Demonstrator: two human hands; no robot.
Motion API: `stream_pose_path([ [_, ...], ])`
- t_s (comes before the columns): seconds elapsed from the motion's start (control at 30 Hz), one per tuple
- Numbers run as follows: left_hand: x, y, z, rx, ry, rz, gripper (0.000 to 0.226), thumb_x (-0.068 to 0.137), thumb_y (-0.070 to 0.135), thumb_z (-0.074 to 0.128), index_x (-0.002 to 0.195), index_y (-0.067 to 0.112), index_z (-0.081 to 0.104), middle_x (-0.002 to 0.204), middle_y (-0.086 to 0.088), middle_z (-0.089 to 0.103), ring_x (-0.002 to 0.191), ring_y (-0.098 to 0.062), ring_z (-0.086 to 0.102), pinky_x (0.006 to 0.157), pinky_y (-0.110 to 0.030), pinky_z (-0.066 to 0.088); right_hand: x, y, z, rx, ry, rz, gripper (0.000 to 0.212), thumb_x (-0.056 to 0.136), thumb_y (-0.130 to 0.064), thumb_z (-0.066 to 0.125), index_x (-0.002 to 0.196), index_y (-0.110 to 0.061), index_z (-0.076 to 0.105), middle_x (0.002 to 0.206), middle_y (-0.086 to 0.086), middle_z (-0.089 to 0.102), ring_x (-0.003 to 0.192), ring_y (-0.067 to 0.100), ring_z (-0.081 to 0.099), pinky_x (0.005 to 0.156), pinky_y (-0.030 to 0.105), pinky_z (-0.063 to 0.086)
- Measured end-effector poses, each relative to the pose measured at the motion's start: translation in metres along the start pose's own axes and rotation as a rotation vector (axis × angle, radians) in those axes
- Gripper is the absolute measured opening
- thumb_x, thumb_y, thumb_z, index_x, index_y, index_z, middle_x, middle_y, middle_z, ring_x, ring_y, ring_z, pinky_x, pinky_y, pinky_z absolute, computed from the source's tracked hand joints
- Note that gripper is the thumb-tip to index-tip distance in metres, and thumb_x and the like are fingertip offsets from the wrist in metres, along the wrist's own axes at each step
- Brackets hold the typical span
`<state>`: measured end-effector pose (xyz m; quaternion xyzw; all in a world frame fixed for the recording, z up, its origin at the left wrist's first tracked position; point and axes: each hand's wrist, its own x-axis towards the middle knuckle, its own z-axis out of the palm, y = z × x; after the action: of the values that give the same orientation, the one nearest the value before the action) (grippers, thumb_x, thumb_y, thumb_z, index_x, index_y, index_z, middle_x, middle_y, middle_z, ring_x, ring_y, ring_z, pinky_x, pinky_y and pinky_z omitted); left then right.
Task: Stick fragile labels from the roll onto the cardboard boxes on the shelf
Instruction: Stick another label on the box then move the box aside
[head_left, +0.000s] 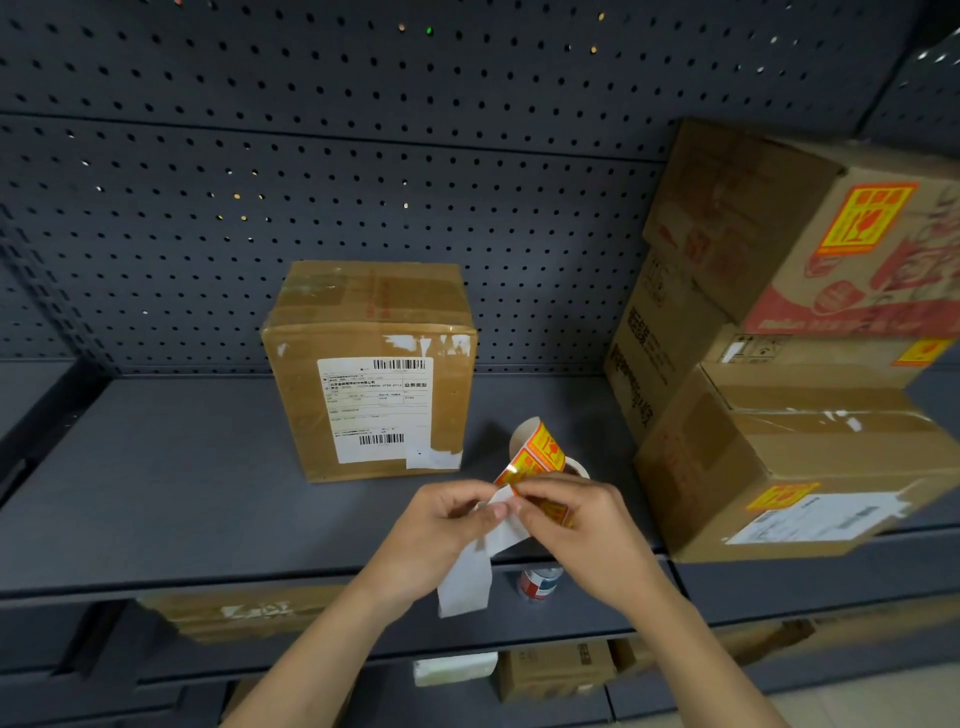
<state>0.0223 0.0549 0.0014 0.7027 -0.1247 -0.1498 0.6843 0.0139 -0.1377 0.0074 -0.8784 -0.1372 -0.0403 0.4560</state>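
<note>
A roll of yellow-and-red fragile labels (540, 451) is held over the dark shelf (182, 493), in front of me. My left hand (447, 525) pinches the white backing strip (467, 571), which hangs down from the roll. My right hand (582, 519) pinches the edge of a fragile label (553, 512) at the strip. A brown cardboard box (374, 374) with a white shipping label stands at the middle of the shelf and shows no fragile label. At the right is a stack of cardboard boxes (779, 457), each bearing a fragile label.
A dark pegboard wall (363, 156) backs the shelf. Lower shelves hold more cardboard boxes (556, 670), a white pack and a small red, white and blue can (540, 582).
</note>
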Motion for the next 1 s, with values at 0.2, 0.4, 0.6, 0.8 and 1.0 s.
stream_pose_path([
  [0.2, -0.001, -0.002, -0.003, 0.049, 0.064, -0.049, 0.015, 0.097, 0.021, 0.064, 0.101, 0.019, 0.079, 0.099, -0.007, 0.075, 0.088, -0.01, 0.064, 0.081, -0.021, 0.046, 0.001, -0.003, -0.002, -0.038, 0.089, -0.043, 0.009, 0.09, -0.016, 0.072, 0.095, -0.021, 0.078, 0.094, -0.012, 0.074, 0.092, 0.009, 0.069, 0.08, 0.031, 0.057],
  [0.4, -0.003, -0.002, -0.012, 0.162, 0.173, -0.108, 0.02, 0.096, 0.021, 0.065, 0.077, 0.018, 0.073, 0.075, 0.005, 0.067, 0.073, -0.004, 0.06, 0.072, -0.024, 0.042, 0.005, -0.007, -0.007, -0.032, 0.254, -0.006, 0.009, 0.086, -0.007, 0.074, 0.081, -0.014, 0.075, 0.082, -0.01, 0.069, 0.082, 0.007, 0.066, 0.067, 0.017, 0.05],
  [0.6, -0.011, 0.001, -0.022, 0.351, 0.224, -0.152, 0.025, 0.092, 0.017, 0.065, 0.068, 0.013, 0.061, 0.071, -0.001, 0.06, 0.071, -0.007, 0.057, 0.068, -0.026, 0.041, 0.011, -0.012, -0.022, 0.153, 0.329, 0.151, 0.021, 0.087, -0.005, 0.069, 0.076, -0.022, 0.073, 0.075, -0.008, 0.071, 0.071, 0.006, 0.065, 0.064, 0.02, 0.05],
  [0.8, -0.028, 0.011, -0.03, 0.57, 0.032, -0.203, 0.013, 0.086, 0.027, 0.065, 0.076, 0.019, 0.07, 0.087, 0.006, 0.07, 0.087, -0.007, 0.064, 0.078, -0.033, 0.052, 0.017, -0.027, -0.032, 0.155, 0.427, 0.078, 0.018, 0.089, -0.007, 0.069, 0.081, -0.022, 0.073, 0.08, -0.008, 0.071, 0.074, 0.005, 0.065, 0.066, 0.015, 0.048],
  [1.0, -0.04, 0.018, -0.037, 0.532, -0.093, -0.15, 0.018, 0.096, 0.034, 0.062, 0.098, 0.029, 0.079, 0.099, 0.023, 0.075, 0.101, 0.006, 0.065, 0.097, -0.024, 0.048, 0.019, -0.04, -0.009, -0.015, 0.462, -0.136, 0.007, 0.088, -0.009, 0.071, 0.091, -0.016, 0.073, 0.087, -0.009, 0.067, 0.08, 0.011, 0.065, 0.068, 0.025, 0.052],
])
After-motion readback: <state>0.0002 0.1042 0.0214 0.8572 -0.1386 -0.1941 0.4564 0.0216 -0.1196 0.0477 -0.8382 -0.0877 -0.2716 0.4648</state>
